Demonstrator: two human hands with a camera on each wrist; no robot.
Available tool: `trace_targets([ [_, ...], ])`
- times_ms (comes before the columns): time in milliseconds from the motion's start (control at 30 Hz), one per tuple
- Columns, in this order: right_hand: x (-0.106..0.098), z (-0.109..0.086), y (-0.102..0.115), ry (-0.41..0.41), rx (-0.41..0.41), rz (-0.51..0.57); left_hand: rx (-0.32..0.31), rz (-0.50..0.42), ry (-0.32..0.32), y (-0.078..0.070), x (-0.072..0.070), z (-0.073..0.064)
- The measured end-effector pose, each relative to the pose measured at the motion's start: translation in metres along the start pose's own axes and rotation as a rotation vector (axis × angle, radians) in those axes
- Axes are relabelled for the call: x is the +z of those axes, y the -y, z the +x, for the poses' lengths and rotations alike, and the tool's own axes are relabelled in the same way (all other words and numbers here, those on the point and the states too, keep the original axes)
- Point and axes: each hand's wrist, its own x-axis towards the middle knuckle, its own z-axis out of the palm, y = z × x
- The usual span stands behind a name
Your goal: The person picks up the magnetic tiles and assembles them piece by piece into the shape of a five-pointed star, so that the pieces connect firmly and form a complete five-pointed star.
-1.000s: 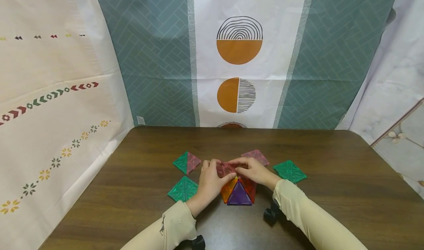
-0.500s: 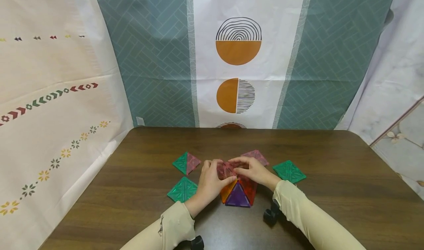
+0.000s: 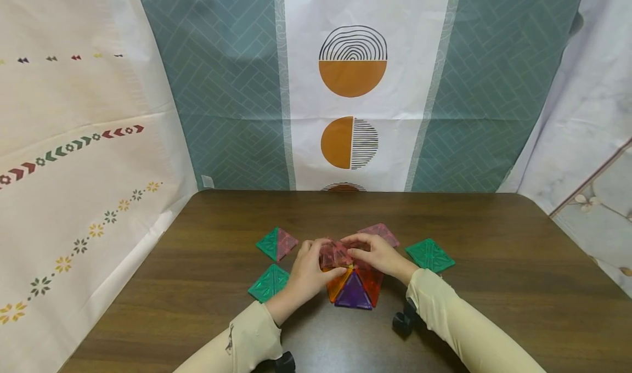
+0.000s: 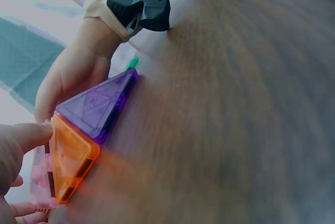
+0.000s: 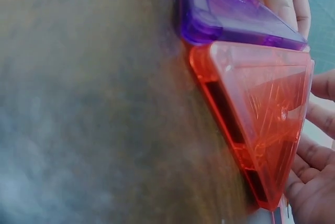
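Translucent triangular magnetic tiles lean together in a small pointed dome: a purple tile point(image 3: 353, 293) faces front, between an orange tile point(image 4: 72, 156) and a red tile point(image 5: 264, 114). Pink tiles point(image 3: 336, 255) form its far side. My left hand point(image 3: 305, 274) curves round the left side, thumb at the top corner and fingers by a pink tile in the left wrist view. From the right, my right hand point(image 3: 379, 256) holds the pink tiles near the peak with bent fingers. The dome and the hands hide part of the pink tiles.
Flat on the brown table point(image 3: 494, 285) lie a green-and-pink tile pair point(image 3: 276, 244), a green pair point(image 3: 269, 283) at left, pink tiles point(image 3: 380, 233) behind the right hand and another green pair point(image 3: 429, 255) at right. Printed cloths point(image 3: 237, 115) hang around the table.
My left hand has shifted slightly left, its thumb sliding back from the peak and showing more of the pink tiles. The right hand stays in nearly the same place.
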Motion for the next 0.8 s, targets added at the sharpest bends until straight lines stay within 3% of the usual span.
trace_targets([
  [167, -0.003, -0.003, 0.003, -0.026, 0.01, -0.051, 0.026, -0.011, 0.018, 0.007, -0.009, 0.001],
  [300, -0.007, -0.006, 0.009, -0.067, 0.016, -0.122, 0.031, -0.077, 0.032, 0.008, -0.025, 0.005],
  [500, -0.024, -0.014, 0.02, -0.19, 0.105, -0.164, 0.05, -0.128, 0.007, -0.001, -0.046, 0.027],
  [633, -0.038, -0.021, 0.024, -0.264, 0.111, -0.177, 0.115, -0.108, 0.049, -0.01, -0.046, 0.045],
  [800, -0.051, -0.026, 0.025, -0.302, 0.107, -0.205, 0.148, -0.076, 0.161, -0.02, -0.036, 0.065],
])
